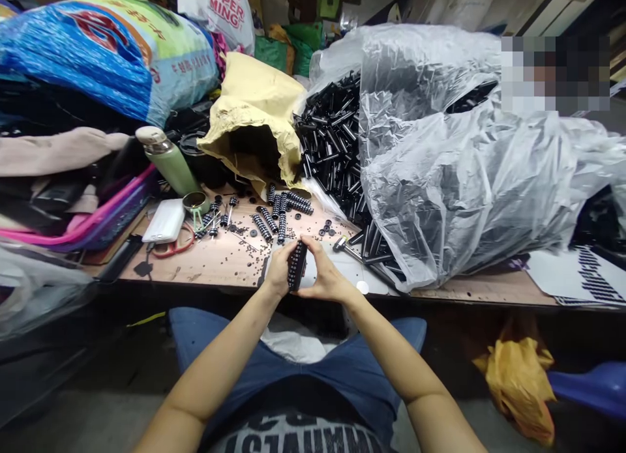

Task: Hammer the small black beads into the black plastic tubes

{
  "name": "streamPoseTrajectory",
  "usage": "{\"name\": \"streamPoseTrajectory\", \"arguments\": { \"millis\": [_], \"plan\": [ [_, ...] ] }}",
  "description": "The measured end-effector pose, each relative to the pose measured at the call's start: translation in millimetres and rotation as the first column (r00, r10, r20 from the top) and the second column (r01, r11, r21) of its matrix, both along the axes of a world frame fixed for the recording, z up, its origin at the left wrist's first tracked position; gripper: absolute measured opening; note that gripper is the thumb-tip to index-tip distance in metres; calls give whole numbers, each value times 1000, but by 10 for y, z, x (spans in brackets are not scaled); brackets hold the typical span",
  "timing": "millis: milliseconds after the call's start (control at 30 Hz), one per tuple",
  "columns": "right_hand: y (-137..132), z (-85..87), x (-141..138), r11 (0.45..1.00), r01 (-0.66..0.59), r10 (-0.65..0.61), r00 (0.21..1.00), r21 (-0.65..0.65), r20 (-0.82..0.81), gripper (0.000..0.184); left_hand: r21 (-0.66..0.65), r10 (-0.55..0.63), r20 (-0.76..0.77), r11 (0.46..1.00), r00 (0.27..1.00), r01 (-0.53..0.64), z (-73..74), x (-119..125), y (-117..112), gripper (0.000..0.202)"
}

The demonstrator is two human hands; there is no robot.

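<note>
Both my hands meet at the near edge of the wooden table (215,261). My left hand (278,270) and my right hand (325,274) are closed together round a short black ribbed stack of small rings (296,265), held upright between the fingers. Several similar ribbed black stacks (281,212) lie on the table just beyond my hands, with small black washers (327,229) scattered around them.
A large clear plastic bag (454,153) full of black tubes (332,140) fills the right of the table. Behind are an open yellow paper sack (254,114), a green flask (169,160), a white power bank (165,221) and red scissors (173,248). Blue woven bag (98,49) at left.
</note>
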State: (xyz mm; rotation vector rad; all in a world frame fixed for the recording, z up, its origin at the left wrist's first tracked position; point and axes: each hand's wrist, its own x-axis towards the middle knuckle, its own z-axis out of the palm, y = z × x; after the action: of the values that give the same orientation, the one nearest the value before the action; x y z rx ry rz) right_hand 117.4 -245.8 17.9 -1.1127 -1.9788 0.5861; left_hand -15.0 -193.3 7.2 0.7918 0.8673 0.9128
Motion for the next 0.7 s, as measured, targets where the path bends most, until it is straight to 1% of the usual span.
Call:
{"name": "streamPoseTrajectory", "arguments": {
  "millis": [100,233,400,467,500,533,567,600,633,667,700],
  "plan": [
    [7,-43,-16,1000,12,-12,1000,15,18,109,-79,-7,37,997,999,10,32,-4,-27,41],
    [5,-148,-34,997,57,-58,998,-56,-22,109,-77,-51,-10,996,999,50,21,-9,-27,39],
    [-20,-313,-37,980,71,-90,991,-186,-95,110,-142,-118,-106,985,987,102,-85,13,18,35],
    [-22,-383,-30,975,82,-106,989,-205,-106,110,-148,-157,-140,980,978,136,-147,22,27,35],
    [-17,-421,-29,975,95,-117,988,-202,-102,109,-127,-171,-163,980,972,151,-186,26,27,36],
    [-8,-462,-31,975,113,-132,987,-193,-89,109,-69,-170,-200,985,965,159,-232,29,22,37],
    [2,-505,-36,973,137,-152,986,-183,-66,108,36,-145,-263,986,954,160,-284,30,12,36],
    [12,-549,-45,970,168,-176,984,-175,-33,108,183,-90,-351,969,932,163,-343,30,-2,35],
    [18,-588,-54,964,205,-206,979,-168,12,108,354,-7,-447,917,894,184,-406,30,-19,35],
    [14,-622,-60,955,251,-242,968,-160,74,107,512,94,-534,827,841,233,-470,28,-40,35],
    [-3,-646,-57,943,298,-278,950,-149,143,106,628,191,-601,713,776,312,-533,25,-61,35]
  ]
}}
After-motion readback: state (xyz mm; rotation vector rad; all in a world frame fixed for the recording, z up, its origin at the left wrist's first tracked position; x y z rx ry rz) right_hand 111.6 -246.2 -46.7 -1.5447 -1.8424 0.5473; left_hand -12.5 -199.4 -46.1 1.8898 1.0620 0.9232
